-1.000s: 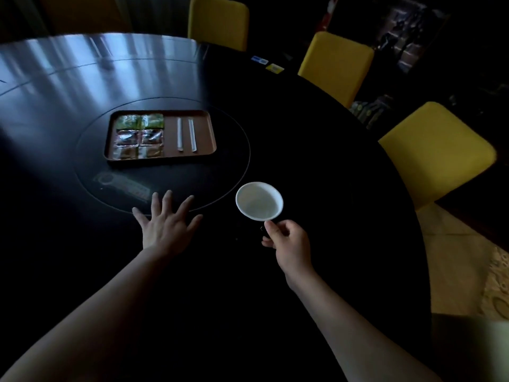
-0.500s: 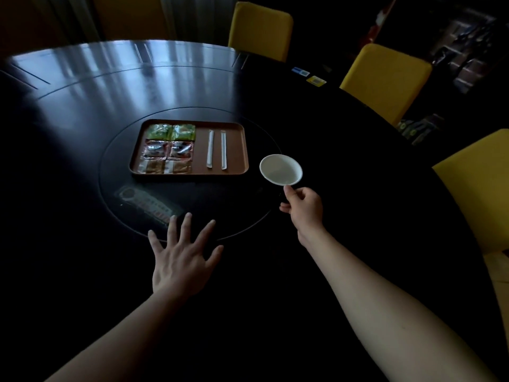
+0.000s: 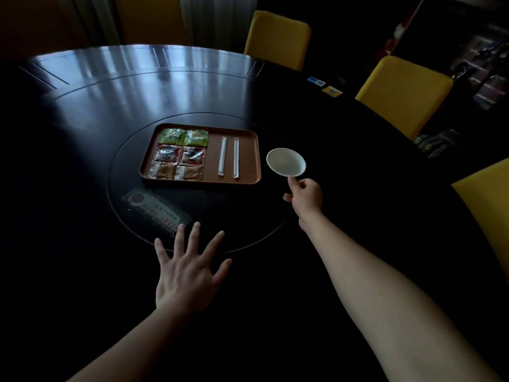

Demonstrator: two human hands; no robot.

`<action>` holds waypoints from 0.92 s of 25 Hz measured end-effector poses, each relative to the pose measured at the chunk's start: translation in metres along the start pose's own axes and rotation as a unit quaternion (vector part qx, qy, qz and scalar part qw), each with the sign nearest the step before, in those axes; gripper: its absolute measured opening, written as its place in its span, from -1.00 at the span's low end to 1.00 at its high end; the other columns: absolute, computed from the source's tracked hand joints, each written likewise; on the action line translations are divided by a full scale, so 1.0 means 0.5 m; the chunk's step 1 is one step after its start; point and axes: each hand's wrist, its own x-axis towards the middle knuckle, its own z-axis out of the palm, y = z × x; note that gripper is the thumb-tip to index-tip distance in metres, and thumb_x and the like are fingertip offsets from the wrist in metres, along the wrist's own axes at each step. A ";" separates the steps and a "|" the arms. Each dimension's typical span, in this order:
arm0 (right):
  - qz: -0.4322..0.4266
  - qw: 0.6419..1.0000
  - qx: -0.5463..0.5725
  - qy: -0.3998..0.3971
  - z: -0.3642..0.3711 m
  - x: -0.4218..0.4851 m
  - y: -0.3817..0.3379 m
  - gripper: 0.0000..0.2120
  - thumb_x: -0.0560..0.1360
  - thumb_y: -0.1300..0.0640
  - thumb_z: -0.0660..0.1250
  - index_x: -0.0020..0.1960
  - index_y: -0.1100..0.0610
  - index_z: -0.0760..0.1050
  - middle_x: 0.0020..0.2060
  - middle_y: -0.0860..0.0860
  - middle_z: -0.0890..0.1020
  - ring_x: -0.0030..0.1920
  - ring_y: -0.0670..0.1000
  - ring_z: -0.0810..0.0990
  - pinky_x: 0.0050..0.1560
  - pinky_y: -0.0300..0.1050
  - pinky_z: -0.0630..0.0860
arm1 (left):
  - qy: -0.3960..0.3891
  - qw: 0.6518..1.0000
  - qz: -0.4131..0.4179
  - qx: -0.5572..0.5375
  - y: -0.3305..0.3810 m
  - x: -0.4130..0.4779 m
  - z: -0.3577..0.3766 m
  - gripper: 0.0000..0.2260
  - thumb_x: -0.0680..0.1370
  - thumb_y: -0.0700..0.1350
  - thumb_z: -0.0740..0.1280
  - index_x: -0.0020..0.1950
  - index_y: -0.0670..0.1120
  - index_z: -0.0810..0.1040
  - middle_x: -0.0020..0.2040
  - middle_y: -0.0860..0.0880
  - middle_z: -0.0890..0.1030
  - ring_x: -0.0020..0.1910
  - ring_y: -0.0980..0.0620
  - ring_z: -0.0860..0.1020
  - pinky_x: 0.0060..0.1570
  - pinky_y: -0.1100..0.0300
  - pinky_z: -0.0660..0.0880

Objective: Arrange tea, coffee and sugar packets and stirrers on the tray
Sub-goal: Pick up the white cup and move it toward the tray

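A brown tray (image 3: 249, 158) lies on the round centre disc of a dark table. On its left half sit two green tea packets (image 3: 184, 137), two dark red packets (image 3: 180, 155) and two brown-and-white packets (image 3: 176, 172), in rows of two. Two white wrapped stirrers (image 3: 228, 157) lie side by side on its right half. My right hand (image 3: 305, 195) holds a white cup (image 3: 286, 162) by its near side, just right of the tray. My left hand (image 3: 187, 274) rests flat on the table with fingers spread, near the disc's front edge.
A flat clear-wrapped card (image 3: 155, 210) lies on the disc in front of the tray. Yellow chairs (image 3: 276, 40) stand around the table's far and right sides. Two small cards, blue (image 3: 316, 81) and yellow (image 3: 331, 91), lie near the far right table edge.
My right hand has carried the white cup away from me, up to the tray's right edge. My left hand stays flat on the table. The view has shifted.
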 end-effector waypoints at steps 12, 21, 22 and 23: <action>-0.129 0.968 -0.213 0.035 0.029 0.022 0.000 -0.69 0.47 0.05 0.39 -0.35 0.22 0.52 -0.36 0.17 0.67 -0.26 0.16 0.66 -0.11 0.13 0.60 | 0.021 1.000 0.006 -0.007 -0.002 -0.002 0.004 -0.38 0.50 0.47 -0.16 0.54 0.33 0.04 0.62 -0.07 0.13 0.61 -0.18 -0.05 0.43 -0.41 -0.18; -0.134 0.965 -0.221 0.045 0.057 0.046 -0.004 -0.66 0.46 0.02 0.38 -0.39 0.21 0.48 -0.38 0.14 0.66 -0.30 0.14 0.65 -0.17 0.10 0.61 | 0.027 1.000 0.007 -0.007 -0.001 -0.001 0.006 -0.39 0.51 0.47 -0.15 0.54 0.33 0.08 0.61 -0.09 0.17 0.60 -0.20 -0.01 0.43 -0.42 -0.15; -0.130 0.966 -0.217 0.044 0.060 0.049 -0.004 -0.65 0.46 0.02 0.39 -0.40 0.20 0.46 -0.37 0.15 0.66 -0.29 0.14 0.65 -0.16 0.11 0.61 | 0.026 1.000 0.008 -0.008 -0.002 -0.001 0.005 -0.39 0.51 0.47 -0.16 0.54 0.33 0.07 0.62 -0.09 0.16 0.60 -0.20 -0.02 0.43 -0.42 -0.16; -0.127 0.968 -0.214 0.041 0.063 0.050 -0.005 -0.65 0.46 0.03 0.39 -0.41 0.19 0.45 -0.36 0.17 0.66 -0.27 0.15 0.66 -0.15 0.12 0.61 | 0.023 1.000 0.007 -0.009 -0.002 -0.001 0.005 -0.38 0.51 0.47 -0.16 0.54 0.33 0.06 0.62 -0.08 0.15 0.60 -0.19 -0.03 0.43 -0.42 -0.18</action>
